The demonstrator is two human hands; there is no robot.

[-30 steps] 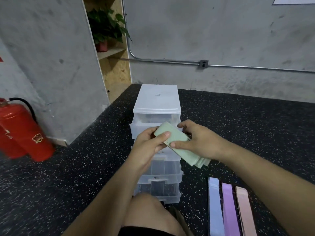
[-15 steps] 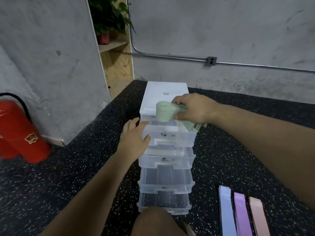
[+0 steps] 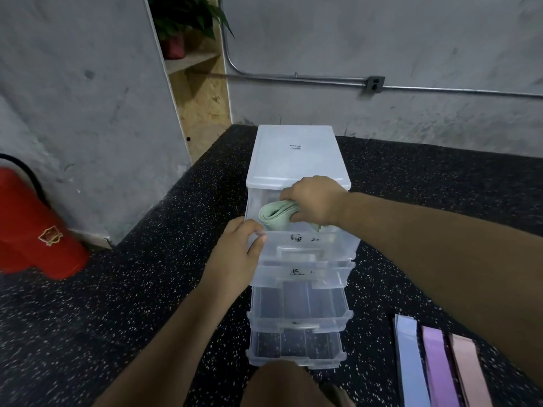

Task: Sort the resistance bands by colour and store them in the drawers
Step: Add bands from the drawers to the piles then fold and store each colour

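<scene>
The drawer unit [image 3: 296, 160] is translucent, smooth plastic; the floor [image 3: 147, 289] is matt, speckled rubber.

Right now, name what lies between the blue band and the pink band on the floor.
A purple band lies flat between the blue band and the pink band, as the head view shows.
</scene>
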